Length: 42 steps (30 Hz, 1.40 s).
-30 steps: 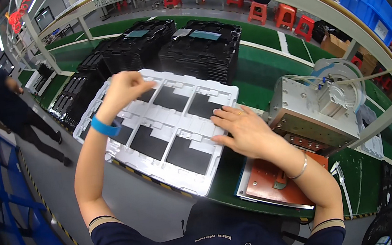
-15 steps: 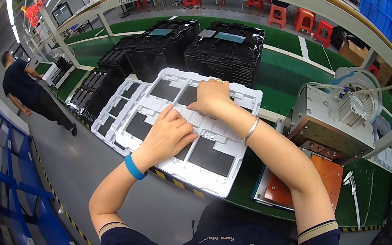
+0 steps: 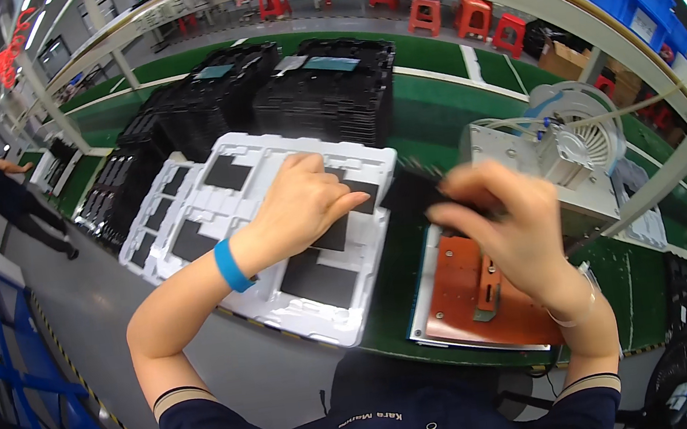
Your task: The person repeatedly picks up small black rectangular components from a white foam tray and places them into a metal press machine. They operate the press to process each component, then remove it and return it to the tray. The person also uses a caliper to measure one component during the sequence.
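A white moulded tray [image 3: 357, 326] lies on the bench, thin dark rectangular panels [image 3: 317, 279] in its pockets. Over the middle of this tray is my left hand [image 3: 301, 204], closed, its thumb pointing right; whatever its curled fingers hold, if anything, is hidden. My right hand [image 3: 509, 220] hangs right of the tray, above an orange-brown plate [image 3: 449, 309] on the fixture. It pinches a thin black panel [image 3: 410, 196], smeared by motion, between thumb and fingers. A small metal-and-orange handle [image 3: 486, 289] stands on the plate below.
Stacks of black trays [image 3: 321, 97] stand behind the white one. At right is a metal machine [image 3: 516, 150] with hoses and a round white fan-like part. A black fan [image 3: 681, 379] sits lower right. One person [image 3: 6, 191] walks in the left aisle beside blue racks.
My right hand has left the tray and moved right with a black panel, over the fixture. My left hand stays above the tray, now nearer its centre. The view has turned right.
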### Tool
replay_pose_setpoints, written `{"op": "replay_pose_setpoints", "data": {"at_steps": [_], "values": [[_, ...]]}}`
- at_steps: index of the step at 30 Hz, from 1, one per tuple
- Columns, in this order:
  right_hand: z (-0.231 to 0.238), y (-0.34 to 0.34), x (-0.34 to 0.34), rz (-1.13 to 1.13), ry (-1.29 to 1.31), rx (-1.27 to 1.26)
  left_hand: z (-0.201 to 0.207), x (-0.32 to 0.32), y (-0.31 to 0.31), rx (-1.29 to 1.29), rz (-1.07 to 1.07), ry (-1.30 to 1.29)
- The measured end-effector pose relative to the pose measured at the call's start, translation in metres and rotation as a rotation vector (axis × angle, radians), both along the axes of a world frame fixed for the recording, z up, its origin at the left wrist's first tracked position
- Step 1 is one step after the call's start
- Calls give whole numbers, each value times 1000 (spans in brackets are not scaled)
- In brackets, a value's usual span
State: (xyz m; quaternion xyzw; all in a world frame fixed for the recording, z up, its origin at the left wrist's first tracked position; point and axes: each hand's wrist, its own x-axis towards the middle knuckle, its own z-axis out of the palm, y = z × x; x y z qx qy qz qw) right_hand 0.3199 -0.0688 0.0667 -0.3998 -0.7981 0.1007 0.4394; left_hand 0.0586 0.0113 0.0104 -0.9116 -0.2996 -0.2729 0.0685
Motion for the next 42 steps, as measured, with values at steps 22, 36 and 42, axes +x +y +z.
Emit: {"op": "replay_pose_setpoints", "data": {"at_steps": [22,36,42], "values": [[-112,-77,117,-271,-273,-80,-31,145,-90,-219,-616,520],[-114,-74,110,-323,-433,-42,-29,146,-91,-224,-609,581],[-116,-75,113,-300,-416,-83,-27,148,-89,-243,-618,587]]}}
